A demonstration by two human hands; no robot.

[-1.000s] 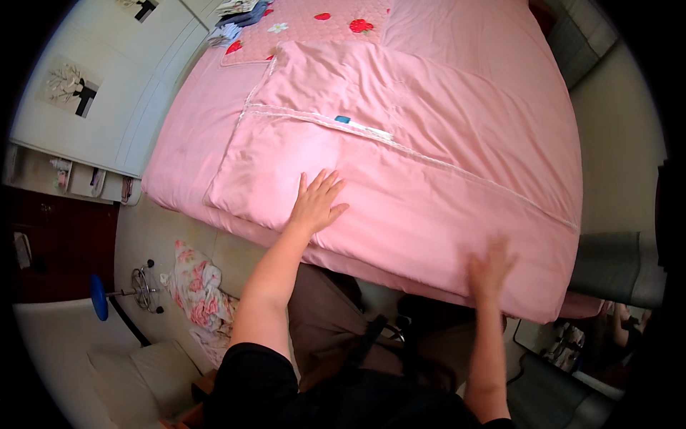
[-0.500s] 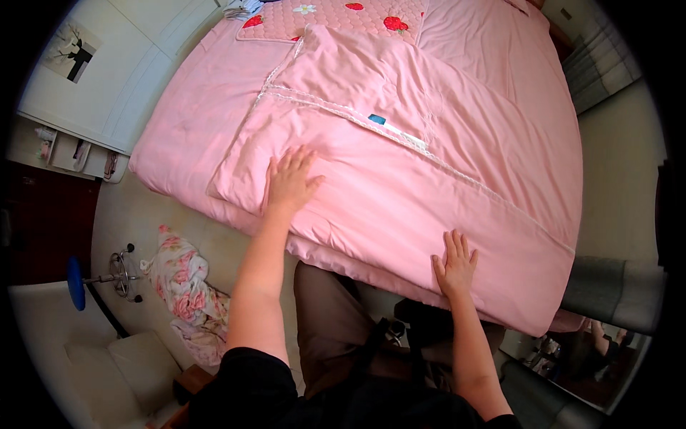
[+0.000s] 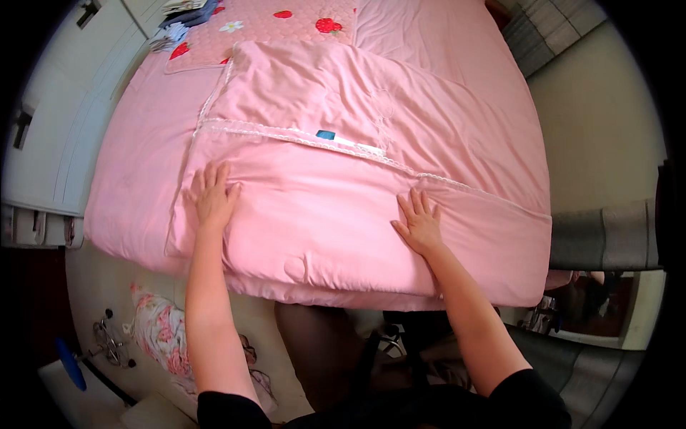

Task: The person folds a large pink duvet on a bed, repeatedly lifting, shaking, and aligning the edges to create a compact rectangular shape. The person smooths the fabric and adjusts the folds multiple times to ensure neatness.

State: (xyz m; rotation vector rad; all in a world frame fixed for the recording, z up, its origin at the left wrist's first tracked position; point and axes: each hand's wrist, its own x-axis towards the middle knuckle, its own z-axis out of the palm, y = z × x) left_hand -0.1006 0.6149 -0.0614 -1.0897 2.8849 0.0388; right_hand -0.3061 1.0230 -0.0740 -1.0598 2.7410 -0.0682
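Observation:
A pink quilt (image 3: 307,214) with white lace trim is spread over the bed, its near part folded back into a thick layer. My left hand (image 3: 214,199) lies flat on this layer close to its left edge, fingers spread. Farther right, my right hand (image 3: 420,224) rests palm down on the same layer, its fingers also apart. Beyond both hands runs the lace-trimmed edge (image 3: 286,136), with a small blue tag (image 3: 326,134) and a white label beside it. Neither hand grips the cloth.
A quilted strawberry-print mat (image 3: 264,28) lies at the far end, beside a stack of folded clothes (image 3: 182,21). White cabinets (image 3: 64,107) line the left. Floral cloth (image 3: 161,329) lies on the floor near a blue-topped stand (image 3: 70,363). Grey curtains (image 3: 604,236) hang at right.
My left hand has shifted left along the quilt, and my right hand has moved farther onto it. The folded layer looks smoother. The view has turned somewhat to the right.

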